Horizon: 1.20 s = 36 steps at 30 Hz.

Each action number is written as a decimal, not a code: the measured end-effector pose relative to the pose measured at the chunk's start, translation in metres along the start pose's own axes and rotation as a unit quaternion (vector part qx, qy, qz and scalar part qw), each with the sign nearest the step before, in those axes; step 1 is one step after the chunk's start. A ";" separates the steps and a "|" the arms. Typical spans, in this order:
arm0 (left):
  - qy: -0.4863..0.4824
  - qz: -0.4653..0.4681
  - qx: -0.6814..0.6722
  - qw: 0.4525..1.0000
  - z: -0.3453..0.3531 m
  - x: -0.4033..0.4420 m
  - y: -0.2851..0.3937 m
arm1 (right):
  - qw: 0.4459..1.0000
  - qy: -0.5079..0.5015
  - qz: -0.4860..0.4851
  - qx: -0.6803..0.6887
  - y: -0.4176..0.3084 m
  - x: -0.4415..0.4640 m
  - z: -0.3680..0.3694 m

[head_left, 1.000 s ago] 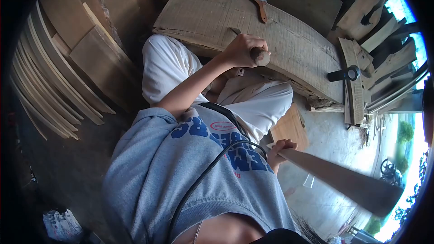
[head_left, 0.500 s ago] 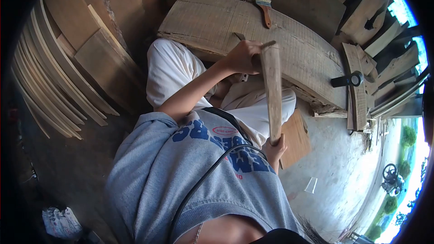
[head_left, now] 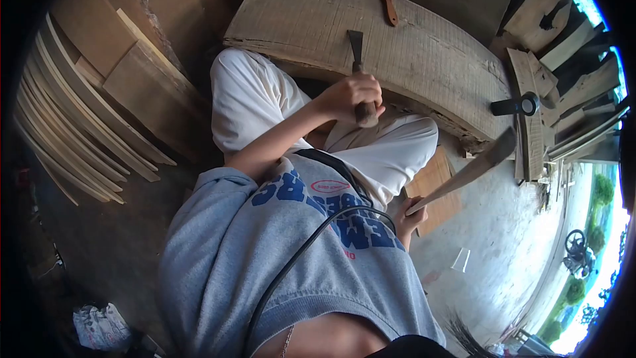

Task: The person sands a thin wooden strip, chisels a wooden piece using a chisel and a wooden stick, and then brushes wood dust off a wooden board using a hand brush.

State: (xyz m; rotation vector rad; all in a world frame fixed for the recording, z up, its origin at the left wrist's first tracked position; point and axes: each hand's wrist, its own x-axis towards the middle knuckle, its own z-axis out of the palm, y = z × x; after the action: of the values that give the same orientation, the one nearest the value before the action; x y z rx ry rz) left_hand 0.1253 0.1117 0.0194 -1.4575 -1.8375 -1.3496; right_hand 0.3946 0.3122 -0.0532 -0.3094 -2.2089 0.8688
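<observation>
My left hand (head_left: 350,96) is closed around the wooden handle of a chisel (head_left: 356,46). Its flat dark blade points away from me, over the near edge of a thick wooden plank (head_left: 305,20). The butt of the handle sticks out below my fist. At my right side, my right hand (head_left: 411,219) grips the lower end of a long, narrow wooden slat (head_left: 467,170). The slat slants up and to the right, with its far end near the plank's right end. The two hands are well apart.
A paintbrush (head_left: 385,1) lies on the plank. A black cylindrical object with a ring end (head_left: 515,105) rests at right on a narrow board (head_left: 528,146). Thin curved strips (head_left: 86,119) lean at left. Boards stand along the back, and a crumpled white bag (head_left: 101,327) lies lower left.
My left hand has come off the slat's upper end and lowered, with the chisel now in plain view. The slat has swung outward to the right in my right hand.
</observation>
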 end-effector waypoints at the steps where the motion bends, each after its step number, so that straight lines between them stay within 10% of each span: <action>1: 0.001 -0.017 -0.011 1.000 -0.002 0.005 -0.005 | 0.999 0.001 -0.037 -0.013 0.001 0.000 -0.001; 5: 0.006 -0.037 0.043 0.998 -0.022 0.035 -0.025 | 0.995 -0.043 0.094 0.015 -0.011 -0.006 0.001; 11: 0.002 -0.088 -0.022 0.996 -0.026 0.058 -0.040 | 0.976 -0.157 0.023 -0.147 -0.010 0.022 0.019; 15: -0.034 -0.122 -0.031 0.992 -0.032 0.059 -0.038 | 0.997 -0.036 -0.058 -0.044 -0.007 0.024 0.022; 21: -0.023 -0.101 -0.030 0.994 -0.038 0.058 -0.029 | 0.994 -0.060 0.079 -0.053 -0.005 0.036 0.035; 32: -0.006 -0.078 -0.044 0.996 -0.031 0.053 -0.035 | 0.999 -0.005 0.031 -0.034 0.007 0.030 0.035; 36: -0.023 -0.069 0.019 0.997 -0.021 0.048 -0.035 | 0.979 -0.131 0.014 -0.158 -0.002 0.034 0.033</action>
State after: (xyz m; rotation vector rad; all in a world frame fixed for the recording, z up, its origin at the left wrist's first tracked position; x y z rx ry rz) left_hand 0.0719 0.1179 0.0523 -1.3749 -2.0151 -1.3478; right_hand 0.3475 0.3101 -0.0499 -0.3951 -2.5976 0.5965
